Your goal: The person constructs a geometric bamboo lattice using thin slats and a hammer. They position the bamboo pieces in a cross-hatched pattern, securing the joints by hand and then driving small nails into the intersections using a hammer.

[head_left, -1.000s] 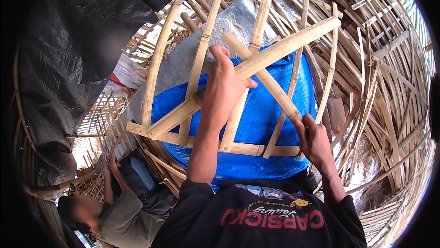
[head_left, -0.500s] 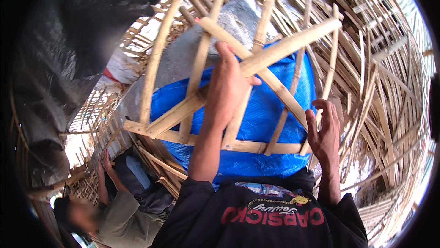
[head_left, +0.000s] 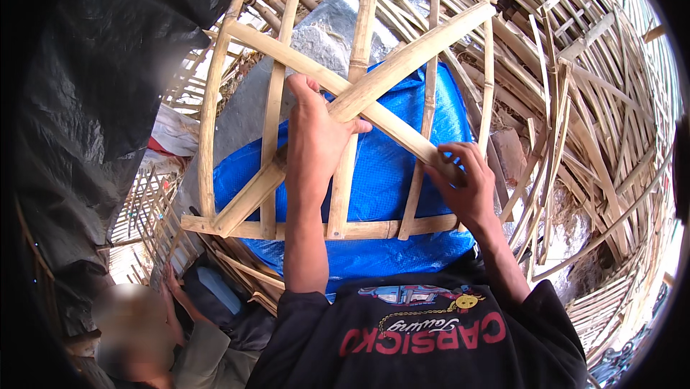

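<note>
A bamboo frame (head_left: 374, 230) of upright strips and cross rails lies in front of me. Two diagonal bamboo slats cross on it like an X. My left hand (head_left: 316, 134) is wrapped around the slat (head_left: 417, 55) that rises to the far right, just below the crossing. On the other slat (head_left: 395, 130), my right hand (head_left: 466, 180) closes its fingers around the near right end, covering that tip. Under the frame lies a blue tarp (head_left: 388, 184), bunched over my lap.
A grey rock (head_left: 323, 40) sits beyond the tarp. Split bamboo strips (head_left: 604, 130) are heaped along the right. Black plastic sheeting (head_left: 108, 65) hangs at the left. At the lower left, another person's hands (head_left: 174, 288) rest near a dark bundle with a blue patch.
My right hand has gone from open beside the frame to closed on the slat's near right end. The frame and my left hand appear farther left in the view.
</note>
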### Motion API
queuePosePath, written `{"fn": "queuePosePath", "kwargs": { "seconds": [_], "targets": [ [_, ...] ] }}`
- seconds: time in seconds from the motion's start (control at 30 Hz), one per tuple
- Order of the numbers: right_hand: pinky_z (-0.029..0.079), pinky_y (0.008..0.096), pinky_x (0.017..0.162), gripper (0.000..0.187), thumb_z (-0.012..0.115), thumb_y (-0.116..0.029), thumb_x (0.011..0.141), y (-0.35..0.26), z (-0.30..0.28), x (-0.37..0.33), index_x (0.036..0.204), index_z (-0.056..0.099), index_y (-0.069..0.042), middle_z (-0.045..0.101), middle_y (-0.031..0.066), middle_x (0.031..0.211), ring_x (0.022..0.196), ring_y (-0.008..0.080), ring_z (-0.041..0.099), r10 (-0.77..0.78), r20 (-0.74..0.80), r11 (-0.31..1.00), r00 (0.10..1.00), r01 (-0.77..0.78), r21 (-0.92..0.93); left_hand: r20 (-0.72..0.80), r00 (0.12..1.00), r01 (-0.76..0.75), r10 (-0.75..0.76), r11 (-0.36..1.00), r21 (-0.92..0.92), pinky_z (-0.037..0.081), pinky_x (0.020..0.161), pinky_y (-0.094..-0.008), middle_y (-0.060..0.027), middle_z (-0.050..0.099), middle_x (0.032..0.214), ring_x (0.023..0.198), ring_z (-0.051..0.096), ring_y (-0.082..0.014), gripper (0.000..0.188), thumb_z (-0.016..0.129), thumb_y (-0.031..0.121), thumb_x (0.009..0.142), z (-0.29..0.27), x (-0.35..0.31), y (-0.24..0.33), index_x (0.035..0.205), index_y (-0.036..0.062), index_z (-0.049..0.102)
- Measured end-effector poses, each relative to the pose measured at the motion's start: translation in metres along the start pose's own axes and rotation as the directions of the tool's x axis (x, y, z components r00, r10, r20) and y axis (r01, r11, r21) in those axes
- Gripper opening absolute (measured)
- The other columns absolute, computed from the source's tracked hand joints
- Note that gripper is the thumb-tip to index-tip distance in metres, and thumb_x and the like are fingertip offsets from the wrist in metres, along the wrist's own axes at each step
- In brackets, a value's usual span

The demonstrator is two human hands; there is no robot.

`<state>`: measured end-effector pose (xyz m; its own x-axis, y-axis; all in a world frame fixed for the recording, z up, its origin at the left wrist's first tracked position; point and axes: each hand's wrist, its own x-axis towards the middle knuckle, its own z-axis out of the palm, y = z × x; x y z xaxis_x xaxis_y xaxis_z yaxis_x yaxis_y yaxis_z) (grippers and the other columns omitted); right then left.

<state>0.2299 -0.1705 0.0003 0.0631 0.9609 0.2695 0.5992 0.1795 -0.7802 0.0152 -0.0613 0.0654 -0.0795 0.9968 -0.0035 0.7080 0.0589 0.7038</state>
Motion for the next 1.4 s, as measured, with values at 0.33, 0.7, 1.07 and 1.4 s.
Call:
{"fn": "queuePosePath", "kwargs": {
  "seconds": [0.33,0.7,1.07,1.4],
  "targets": [
    [0.048,0.0291,0.074,0.022,0.073,-0.016,0.088,0.04,-0.063,-0.034,0.102,0.067,0.0,0.067,0.0069,0.088,0.08,0.0138,0.061,0.403,-0.096,0.914,0.91,-0.405,-0.004,-0.02,0.996,-0.086,0.089,0.99,0.11,0.05,0.076,-0.0388,-0.011,0.056,0.08,0.076,0.057,-0.0245,0.086,0.096,0.012,0.054,0.014,-0.001,-0.013,0.113,0.0021,0.035],
    [0.041,0.0209,0.067,0.022,0.066,-0.022,0.097,0.055,-0.036,-0.07,0.1,0.065,-0.001,0.062,-0.0008,0.086,0.074,0.0058,0.053,0.683,-0.048,0.642,0.729,-0.568,0.515,0.059,0.996,-0.059,0.061,0.997,-0.044,0.048,0.091,-0.0457,-0.0283,0.057,0.114,0.106,0.06,-0.042,0.091,0.091,0.004,0.058,0.005,-0.001,-0.002,0.124,0.0017,0.029],
    [0.048,0.0245,0.086,0.026,0.072,-0.015,0.091,0.058,-0.01,-0.047,0.108,0.066,0.004,0.069,0.0056,0.095,0.089,0.0105,0.062,0.687,-0.128,0.617,0.715,-0.481,0.623,0.025,0.999,-0.021,0.022,0.998,-0.054,0.049,0.082,-0.0442,-0.0222,0.057,0.098,0.093,0.061,-0.0373,0.082,0.092,0.005,0.057,0.004,-0.002,-0.008,0.114,0.0005,0.034],
    [0.045,0.0261,0.093,0.029,0.068,-0.019,0.095,0.048,0.0,-0.032,0.112,0.065,0.004,0.067,0.0054,0.1,0.096,0.0114,0.061,0.671,-0.127,0.628,0.731,-0.468,0.622,-0.005,0.997,-0.074,0.075,0.997,0.026,0.049,0.085,-0.0455,-0.02,0.058,0.098,0.094,0.061,-0.0361,0.086,0.095,0.017,0.058,0.009,-0.003,-0.02,0.117,0.001,0.035]
  ]
}}
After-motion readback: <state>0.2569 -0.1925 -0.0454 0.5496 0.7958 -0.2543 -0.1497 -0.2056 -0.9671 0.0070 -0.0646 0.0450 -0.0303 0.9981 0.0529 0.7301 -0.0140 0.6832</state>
